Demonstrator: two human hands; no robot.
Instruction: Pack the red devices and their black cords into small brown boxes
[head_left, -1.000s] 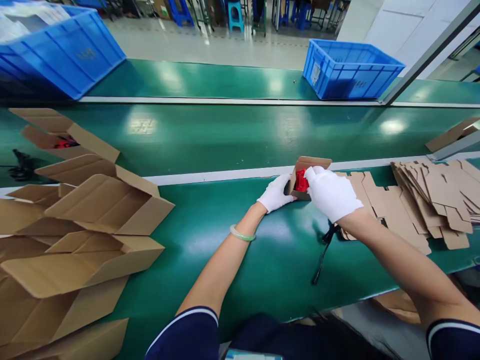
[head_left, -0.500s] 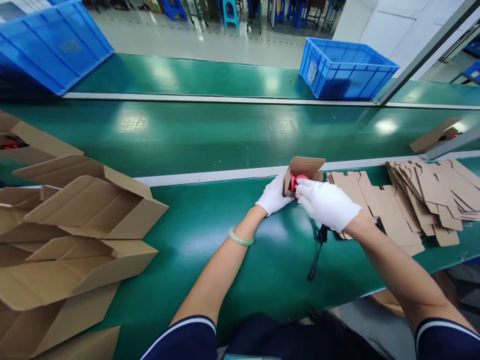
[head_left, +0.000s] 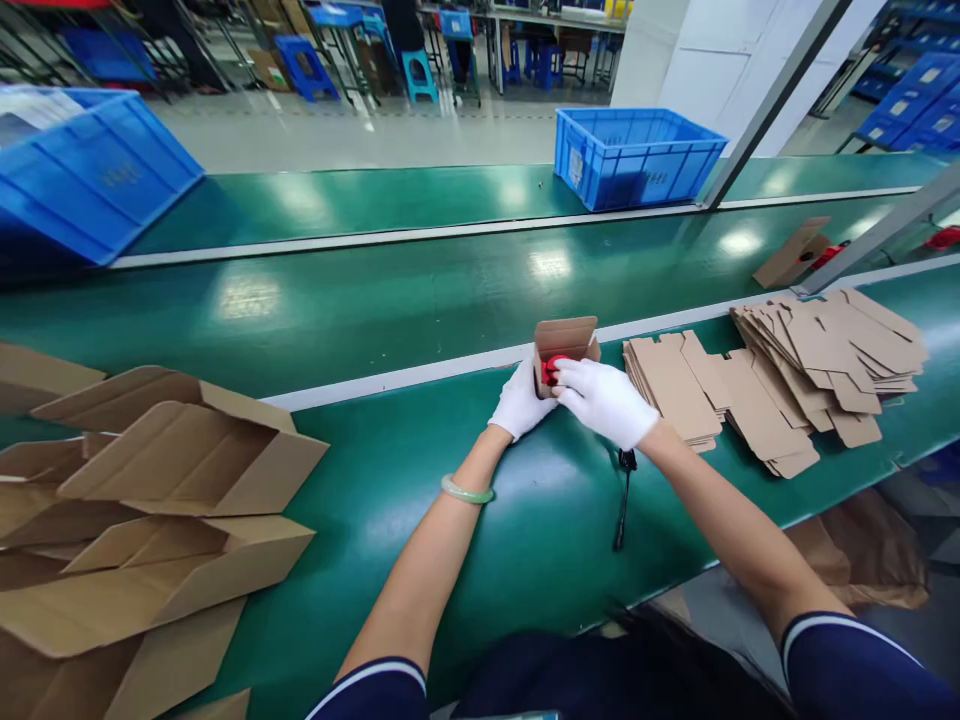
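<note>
- The left hand [head_left: 520, 403], in a white glove, is curled around the left and near sides of a small, open-topped brown cardboard box [head_left: 568, 340] at the worktop's far edge.
- A glossy red object [head_left: 553, 368] sits in the box's mouth. The right hand [head_left: 606, 400], also white-gloved, has its fingertips narrowed on it; pinching or only pressing, I cannot tell.
- The red object could jam or crush a wall if pushed in tilted; the box could skid if the left hand loosens.
- A thin black cord [head_left: 622, 500] lies near, below the right hand. If joined to the red object, which is hidden, it could snag or stay outside.
- The right forearm could brush the flat brown cardboard blanks [head_left: 679, 385] and spread them.
- Against a second ago, the view has swung right, less red shows, and the right fingers sit lower at the opening.
- On the far green belt [head_left: 390, 320], the right-hand brown carton [head_left: 791, 255] now stands further left relative to the blanks.
</note>
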